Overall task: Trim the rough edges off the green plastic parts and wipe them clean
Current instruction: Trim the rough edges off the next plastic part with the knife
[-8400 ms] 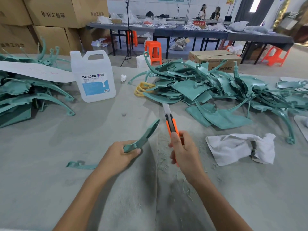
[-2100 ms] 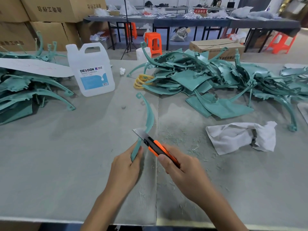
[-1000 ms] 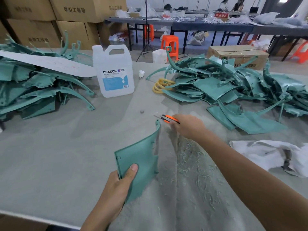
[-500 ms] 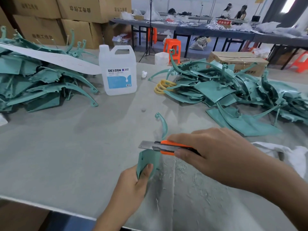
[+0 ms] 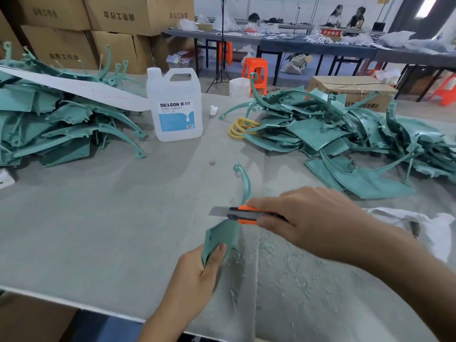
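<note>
Since one second ago the right hand (image 5: 311, 220) has come from the far tip of the green part (image 5: 222, 234) down to its wide lower half, and the part is now turned more edge-on. The part stands upright on the table (image 5: 98, 218), its thin curved arm rising away from the person. The left hand (image 5: 195, 275) grips its lower end: the thumb lies on the face and the other fingers curl behind it. Just above this grip, the right hand's fingers are closed around an orange knife (image 5: 243, 214). Its blade points left and seems to touch the part where the wide half narrows. Green shavings (image 5: 276, 253) lie just right of the part. A white cloth (image 5: 434, 230) is further right. Beyond the part stands a white jug (image 5: 176, 107), and heaps of green parts lie far left (image 5: 49, 129) and far right (image 5: 333, 134) of it.
</note>
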The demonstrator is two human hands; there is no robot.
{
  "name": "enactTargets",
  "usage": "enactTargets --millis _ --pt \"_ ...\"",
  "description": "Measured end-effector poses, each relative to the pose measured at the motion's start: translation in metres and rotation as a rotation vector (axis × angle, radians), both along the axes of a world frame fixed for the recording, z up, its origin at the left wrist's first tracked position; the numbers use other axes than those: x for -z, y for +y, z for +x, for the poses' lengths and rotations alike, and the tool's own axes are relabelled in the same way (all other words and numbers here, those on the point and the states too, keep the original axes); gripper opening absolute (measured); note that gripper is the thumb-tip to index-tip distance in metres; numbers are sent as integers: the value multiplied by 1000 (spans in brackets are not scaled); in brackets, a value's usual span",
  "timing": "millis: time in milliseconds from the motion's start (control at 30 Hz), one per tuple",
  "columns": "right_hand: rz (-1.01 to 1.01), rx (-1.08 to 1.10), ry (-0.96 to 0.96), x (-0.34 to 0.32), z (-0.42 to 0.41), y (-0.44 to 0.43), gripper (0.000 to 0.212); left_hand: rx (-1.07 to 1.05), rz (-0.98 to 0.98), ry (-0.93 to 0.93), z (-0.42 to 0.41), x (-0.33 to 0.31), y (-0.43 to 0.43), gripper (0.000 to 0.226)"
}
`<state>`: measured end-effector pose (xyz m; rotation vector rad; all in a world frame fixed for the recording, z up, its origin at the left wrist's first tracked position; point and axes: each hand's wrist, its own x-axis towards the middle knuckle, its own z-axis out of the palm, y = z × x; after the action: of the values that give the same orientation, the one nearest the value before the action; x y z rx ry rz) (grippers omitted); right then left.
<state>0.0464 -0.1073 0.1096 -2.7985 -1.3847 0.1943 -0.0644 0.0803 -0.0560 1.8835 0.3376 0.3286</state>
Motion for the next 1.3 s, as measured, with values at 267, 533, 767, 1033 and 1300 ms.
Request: enactTargets --millis 267,533,767,1033,1300 --pt "84 28 79 45 94 2 37 -13 -206 15 0 1 7 55" --pt "89 56 215 85 161 35 35 -101 -458 88 8 6 20 27" --pt "53 33 281 107 204 62 31 -88 -562 94 12 10 27 21" --pt "64 85 263 124 220 87 27 -96 -592 88 13 13 28 24" --pt "559 448 174 117 127 41 34 -94 -582 26 15 19 27 42"
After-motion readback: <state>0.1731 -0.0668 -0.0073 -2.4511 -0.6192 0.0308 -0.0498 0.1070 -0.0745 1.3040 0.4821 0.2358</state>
